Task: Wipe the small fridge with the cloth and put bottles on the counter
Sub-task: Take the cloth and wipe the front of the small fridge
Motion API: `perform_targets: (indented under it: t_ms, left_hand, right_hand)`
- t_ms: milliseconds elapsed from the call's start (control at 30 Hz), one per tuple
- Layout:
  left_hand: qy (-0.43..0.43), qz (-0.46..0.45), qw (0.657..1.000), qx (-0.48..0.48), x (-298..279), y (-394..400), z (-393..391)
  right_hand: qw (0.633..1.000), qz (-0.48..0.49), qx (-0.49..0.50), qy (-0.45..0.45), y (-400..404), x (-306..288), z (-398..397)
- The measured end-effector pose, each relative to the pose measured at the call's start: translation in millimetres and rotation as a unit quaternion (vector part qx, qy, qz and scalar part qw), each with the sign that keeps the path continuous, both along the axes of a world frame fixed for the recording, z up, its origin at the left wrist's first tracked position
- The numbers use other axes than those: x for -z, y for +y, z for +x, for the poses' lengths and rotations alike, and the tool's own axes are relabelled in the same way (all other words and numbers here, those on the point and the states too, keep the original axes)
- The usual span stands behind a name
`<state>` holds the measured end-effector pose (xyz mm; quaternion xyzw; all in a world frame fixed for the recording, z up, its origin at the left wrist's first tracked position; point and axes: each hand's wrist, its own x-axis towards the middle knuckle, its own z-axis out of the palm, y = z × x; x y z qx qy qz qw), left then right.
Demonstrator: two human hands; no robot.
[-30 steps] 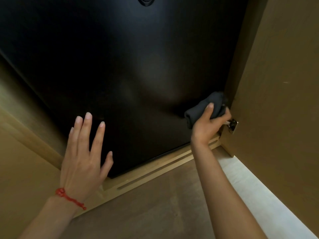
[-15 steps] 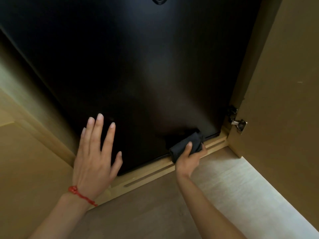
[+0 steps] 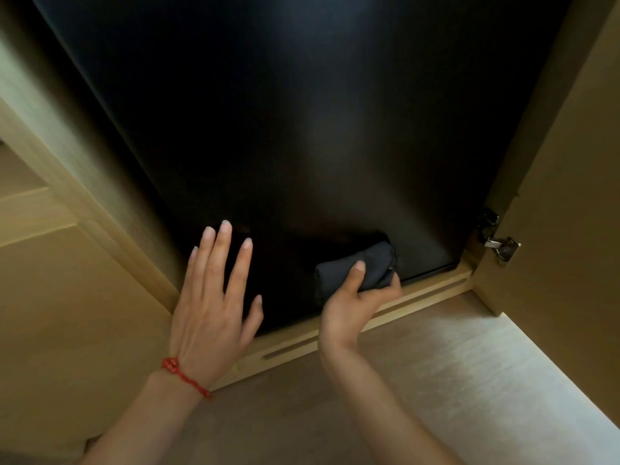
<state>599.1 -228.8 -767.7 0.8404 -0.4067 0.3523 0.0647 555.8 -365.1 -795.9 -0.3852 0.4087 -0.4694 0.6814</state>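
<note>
The small fridge [image 3: 302, 129] has a flat black door and stands inside a wooden cabinet, filling most of the view. My right hand [image 3: 352, 307] grips a folded dark grey cloth [image 3: 365, 270] and presses it against the door's lower edge, right of centre. My left hand [image 3: 214, 297] lies flat with fingers spread on the door's lower left part; a red string bracelet is on its wrist. No bottles are in view.
An open wooden cabinet door [image 3: 570, 213] stands at the right, with a metal hinge [image 3: 500, 246] near its base. A slotted wooden plinth [image 3: 419, 300] runs under the fridge. Wood panelling [image 3: 67, 297] is at the left, and floor [image 3: 402, 397] lies below.
My right hand slid the cloth from the door's right edge by the hinge down to the bottom edge and leftward. My left hand stayed flat on the door.
</note>
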Motion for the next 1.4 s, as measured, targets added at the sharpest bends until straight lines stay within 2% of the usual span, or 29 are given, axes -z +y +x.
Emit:
perform_targets:
  t_ms: [100, 233, 367, 633, 933, 1400]
  left_hand:
    - [0.005, -0.001, 1.0, 0.006, 0, 1, 0]
    - [0.023, -0.005, 1.0, 0.012, -3, 6, -2]
    - [0.04, -0.026, 0.999, 0.017, -9, 12, -9]
    - [0.053, -0.02, 0.998, 0.027, -18, 5, -28]
    - [0.114, -0.003, 0.993, 0.027, 2, -17, -48]
    - [0.237, 0.11, 0.965, 0.036, 66, -54, -85]
  right_hand:
    - [0.995, -0.083, -0.03, -0.043, 19, -22, -1]
    - [0.963, -0.205, -0.135, -0.112, 33, -57, -1]
    - [0.955, -0.221, -0.149, -0.134, 21, -65, -7]
    - [0.962, -0.224, -0.148, -0.048, -7, -38, -36]
    - [0.923, -0.286, -0.248, 0.07, -54, -21, -71]
    - [0.918, -0.204, -0.26, 0.218, -82, 40, -141]
